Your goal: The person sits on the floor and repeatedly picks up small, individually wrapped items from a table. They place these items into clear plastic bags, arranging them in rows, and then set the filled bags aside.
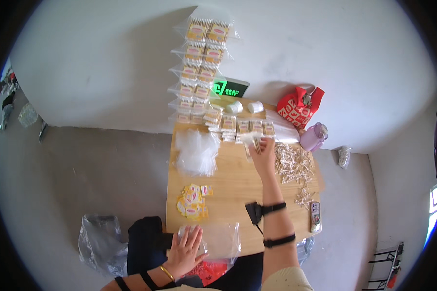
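Observation:
My right hand [263, 151] reaches across the table, closed on a small clear packet of cotton swabs [250, 141] that is partly hidden by the fingers. Just beyond it, filled swab packets [243, 127] with yellow cards stand in a row of small stacks. With fingers spread, my left hand [185, 248] lies flat on the edge of a larger clear plastic bag [222, 240] at the table's near edge. Between the hands and to the left sits a pile of yellow and white cards [193, 200]. Loose cotton swabs [292, 163] are heaped right of my right hand.
Bagged swab packets form a tall stack [197, 72] against the wall. Small clear bags [197, 151] pile up at left. White rolls [234, 107], a green exit sign [231, 88], a red bag [300, 106] and a purple jug [314, 137] line the back; a phone [315, 217] lies at right.

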